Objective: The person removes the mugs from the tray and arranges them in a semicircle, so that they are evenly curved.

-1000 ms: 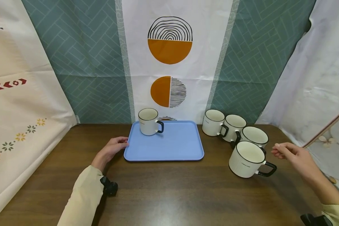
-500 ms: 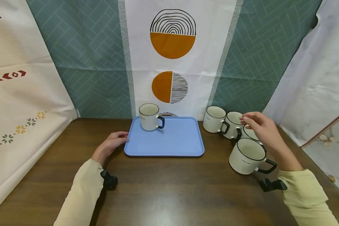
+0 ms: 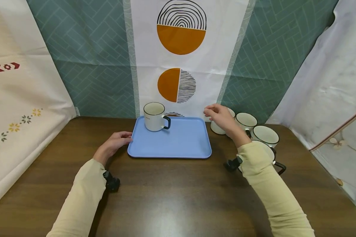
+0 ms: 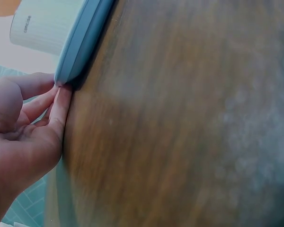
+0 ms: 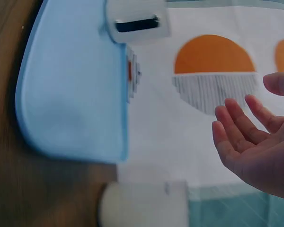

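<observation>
A light-blue tray (image 3: 184, 141) lies on the wooden table. On its back left part stands a white mug (image 3: 153, 121) with black rim and handle. My left hand (image 3: 114, 143) pinches the tray's left edge, thumb and fingertips meeting at the rim (image 4: 68, 66) in the left wrist view. Holding nothing, my right hand (image 3: 221, 118) hovers with loosely bent fingers (image 5: 232, 130) above the nearest of several white mugs right of the tray. That mug (image 3: 216, 128) is partly covered by the hand.
Behind the first, another mug (image 3: 246, 120) and a third mug (image 3: 265, 135) stand close together. The front mug (image 3: 280, 168) is mostly hidden by my right sleeve. Patterned cloths (image 3: 249, 72) hang behind the table (image 3: 166, 191) and at both sides.
My right hand has swept leftward from beyond the mugs, over them, to the mug beside the tray. My left hand stays at the tray edge. The head view has tilted slightly downward.
</observation>
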`<state>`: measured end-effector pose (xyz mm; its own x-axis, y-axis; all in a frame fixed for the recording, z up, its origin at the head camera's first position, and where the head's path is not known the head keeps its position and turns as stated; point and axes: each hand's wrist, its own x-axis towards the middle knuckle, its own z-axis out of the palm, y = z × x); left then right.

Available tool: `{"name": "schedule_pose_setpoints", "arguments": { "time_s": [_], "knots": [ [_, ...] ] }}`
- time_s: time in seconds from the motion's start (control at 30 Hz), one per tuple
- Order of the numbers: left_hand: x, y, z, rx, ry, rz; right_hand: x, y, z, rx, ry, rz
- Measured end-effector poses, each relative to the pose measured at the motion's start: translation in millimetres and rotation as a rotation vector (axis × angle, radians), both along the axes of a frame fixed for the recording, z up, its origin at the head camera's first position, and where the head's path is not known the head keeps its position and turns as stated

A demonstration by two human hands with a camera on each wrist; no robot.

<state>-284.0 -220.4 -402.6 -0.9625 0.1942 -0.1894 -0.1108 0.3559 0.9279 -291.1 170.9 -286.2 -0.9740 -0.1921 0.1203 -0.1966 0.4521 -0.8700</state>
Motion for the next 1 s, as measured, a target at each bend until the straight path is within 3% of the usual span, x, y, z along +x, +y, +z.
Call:
{"name": "schedule_pose_setpoints", "arguments": {
  "time_s": [0.27,0.5,0.57,0.7,0.8,1.0],
  "knots": [
    [1.1,-0.6,1.6,0.000,0.013,0.011,-27.4,-55.0,-20.1,-0.037,-0.098,0.046],
    [0.5,-2.2,2.9,0.004,0.008,0.023,-41.8,-86.3,-37.0,-0.356,-0.187,0.079],
    [0.2,-2.2,2.5,0.002,0.009,0.023,-45.5,-95.0,-44.5,-0.386,-0.185,0.072],
    [-0.2,-1.0,-1.0,-0.001,-0.002,0.033,-48.9,-112.2,-61.5,-0.320,-0.186,0.058],
    [0.4,-1.0,-2.5,-0.006,0.000,0.030,-48.2,-121.9,-72.6,-0.205,-0.174,0.067],
    [1.4,-4.2,-1.9,-0.006,0.013,0.014,-46.1,-137.7,-83.6,-0.034,-0.077,0.061]
  ]
}}
